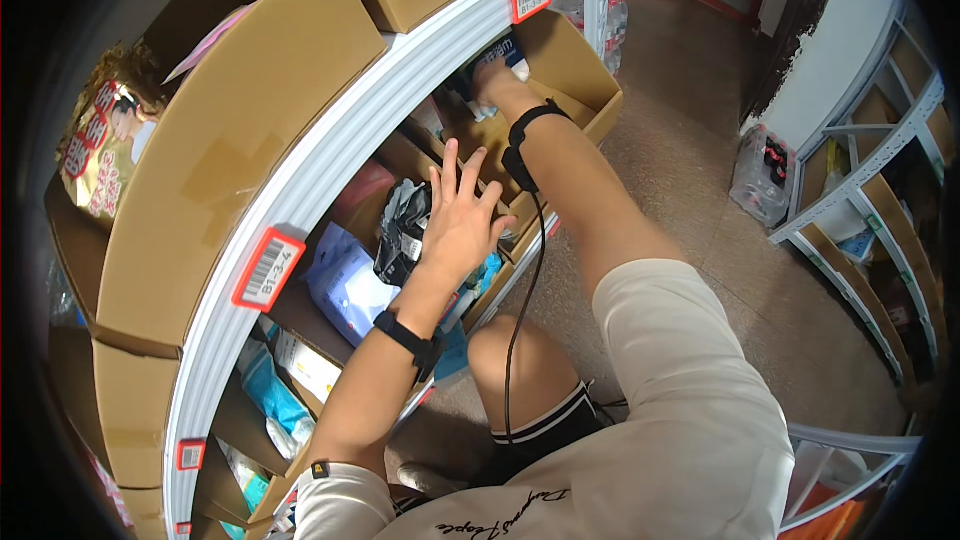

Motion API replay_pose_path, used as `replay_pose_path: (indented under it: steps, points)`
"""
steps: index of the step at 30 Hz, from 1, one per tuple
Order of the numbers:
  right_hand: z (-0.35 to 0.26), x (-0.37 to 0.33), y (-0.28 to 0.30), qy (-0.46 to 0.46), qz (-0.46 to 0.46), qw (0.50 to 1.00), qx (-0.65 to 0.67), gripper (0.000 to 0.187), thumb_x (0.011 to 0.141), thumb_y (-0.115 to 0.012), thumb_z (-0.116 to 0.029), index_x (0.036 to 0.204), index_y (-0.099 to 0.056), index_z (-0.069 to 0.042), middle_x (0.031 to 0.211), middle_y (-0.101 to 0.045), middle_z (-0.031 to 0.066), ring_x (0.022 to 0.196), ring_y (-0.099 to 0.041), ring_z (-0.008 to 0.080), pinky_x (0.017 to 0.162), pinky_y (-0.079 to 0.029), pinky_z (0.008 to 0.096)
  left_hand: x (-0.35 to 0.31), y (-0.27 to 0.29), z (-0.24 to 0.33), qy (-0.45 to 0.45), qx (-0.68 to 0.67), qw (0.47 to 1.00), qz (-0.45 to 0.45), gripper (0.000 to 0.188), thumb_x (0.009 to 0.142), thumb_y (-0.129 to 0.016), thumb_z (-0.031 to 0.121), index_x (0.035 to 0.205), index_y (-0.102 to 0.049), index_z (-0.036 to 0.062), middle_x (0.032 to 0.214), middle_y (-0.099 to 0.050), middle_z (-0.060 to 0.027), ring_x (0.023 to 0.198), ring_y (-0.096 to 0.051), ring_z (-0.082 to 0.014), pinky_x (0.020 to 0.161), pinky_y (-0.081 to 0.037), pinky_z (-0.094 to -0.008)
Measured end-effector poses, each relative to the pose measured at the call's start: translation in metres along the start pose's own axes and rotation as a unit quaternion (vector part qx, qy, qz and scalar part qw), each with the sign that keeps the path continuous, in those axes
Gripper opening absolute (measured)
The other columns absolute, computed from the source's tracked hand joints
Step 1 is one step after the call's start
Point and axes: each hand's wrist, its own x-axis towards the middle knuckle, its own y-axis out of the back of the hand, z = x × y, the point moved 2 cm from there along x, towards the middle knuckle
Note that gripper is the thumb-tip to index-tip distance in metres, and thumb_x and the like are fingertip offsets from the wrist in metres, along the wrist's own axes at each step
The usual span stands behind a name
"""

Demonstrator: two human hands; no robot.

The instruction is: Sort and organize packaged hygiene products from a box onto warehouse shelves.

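Right hand (493, 83) and left hand (462, 225) reach out over open cardboard boxes on a low white shelf (225, 270). The right is down inside the farthest box (565, 45), against a dark blue packet (510, 50) that lies toward the shelf side of that box. Its fingers look bent, but they are partly hidden, so whether they grip the packet cannot be told. The left is wide open, fingers spread, holding nothing visible, just beside a crinkled black bag (398, 250) in a nearer box; contact with the bag cannot be made out. Next to the bag sits a smooth lilac pack (345, 280).

The packet looks like a light thing in thin, glossy wrapping, probably soft and a little slippery, and unlikely to break. A broad hold around its middle, thumb on one face and fingers on the other, should suit it better than a pinch at a corner, where the film could slide or crease. The black bag seems floppier, likely to sag unless held by its bulk. A black strap circles each wrist, and a thin cable (512, 365) hangs from the right one
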Motion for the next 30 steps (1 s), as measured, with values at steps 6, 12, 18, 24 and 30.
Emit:
replay_pose_path:
  steps: [6, 12, 18, 24, 30]
  points:
    - [0.029, 0.054, -0.051, -0.066, -0.041, 0.975, 0.208, 0.084, 0.075, -0.078, -0.038, 0.148, -0.042, -0.016, 0.159, -0.015, 0.0278, 0.133, -0.046, 0.0406, 0.106, -0.044, 0.0524, 0.005, -0.001, 0.005, -0.009, -0.022, 1.0, 0.001, 0.036, 0.079, -0.077, 0.028, 0.102, -0.063, 0.0035, 0.147, -0.036, -0.0182, 0.145, -0.011, -0.0518, 0.111, -0.026, -0.0694]
    - [0.062, 0.02, -0.054, 0.05, -0.053, 0.99, 0.122, 0.059, 0.078, -0.075, -0.038, 0.127, -0.063, -0.008, 0.139, -0.051, 0.0195, 0.121, -0.058, 0.0331, 0.096, -0.05, 0.046, 0.008, -0.001, 0.009, 0.001, -0.018, 1.0, -0.016, 0.039, 0.081, -0.076, 0.025, 0.113, -0.063, 0.0073, 0.15, -0.034, -0.0177, 0.146, -0.011, -0.0494, 0.112, -0.025, -0.0679]
    - [0.059, -0.088, -0.014, 0.104, 0.108, 0.954, 0.258, 0.059, 0.086, -0.067, -0.049, 0.12, -0.062, -0.001, 0.109, -0.07, 0.0214, 0.103, -0.066, 0.0343, 0.087, -0.052, 0.0386, -0.046, 0.047, 0.006, 0.058, -0.332, 0.94, 0.053, 0.037, 0.086, -0.072, 0.016, 0.12, -0.059, 0.0077, 0.148, -0.04, -0.0177, 0.135, -0.043, -0.0385, 0.111, -0.037, -0.0469]
    - [-0.04, -0.226, -0.008, 0.14, 0.099, 0.732, 0.659, 0.024, 0.095, -0.066, -0.02, 0.113, -0.06, -0.005, 0.099, -0.068, 0.0064, 0.09, -0.064, 0.0123, 0.074, -0.05, 0.026, -0.216, 0.141, 0.019, 0.185, -0.559, 0.79, 0.173, 0.021, 0.092, -0.065, 0.005, 0.112, -0.06, 0.0008, 0.121, -0.065, -0.0127, 0.112, -0.062, -0.0196, 0.096, -0.049, -0.0328]
    - [-0.206, -0.375, 0.064, 0.324, -0.023, 0.644, 0.693, 0.024, 0.1, -0.057, -0.022, 0.112, -0.057, -0.001, 0.108, -0.066, 0.012, 0.097, -0.065, 0.0187, 0.082, -0.052, 0.0306, -0.419, 0.265, 0.054, 0.304, -0.443, 0.76, 0.366, 0.018, 0.096, -0.061, 0.016, 0.105, -0.056, 0.0007, 0.094, -0.066, -0.0151, 0.088, -0.066, -0.0234, 0.088, -0.052, -0.0382]
